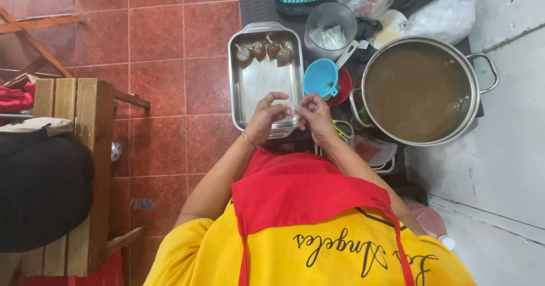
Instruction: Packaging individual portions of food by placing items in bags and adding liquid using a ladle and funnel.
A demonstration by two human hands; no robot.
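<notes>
**Both hands meet over the near rim of the steel tray**

Left hand [267, 114]: forearm rises from about 7 o'clock, elbow bent, wrist cocked inward; a thin gold bracelet [248, 139] sits at the wrist. Fingers curled and pressed together, tips turned toward the right hand. Whether they pinch anything cannot be told; no object shows clearly between them.

Right hand [315, 115]: forearm comes in from about 5 o'clock, hand angled toward the left one. Fingers bunched, tips drawn to the thumb as in a pinch, almost touching the left fingertips. What they hold is too small to make out.

Steel tray [264, 81]: rectangular, lying directly beneath and at 12 o'clock from the hands; the hands overlap its near edge. At its far end lie four small tied bags of brown liquid [264, 51], side by side.

At 2 o'clock from the right hand, a blue funnel [320, 77] rests over a red bowl [343, 88]. At 3 o'clock, a large steel pot [419, 90] stands, filled with brown liquid. Green-handled scissors [343, 129] lie just beside the right wrist.
</notes>
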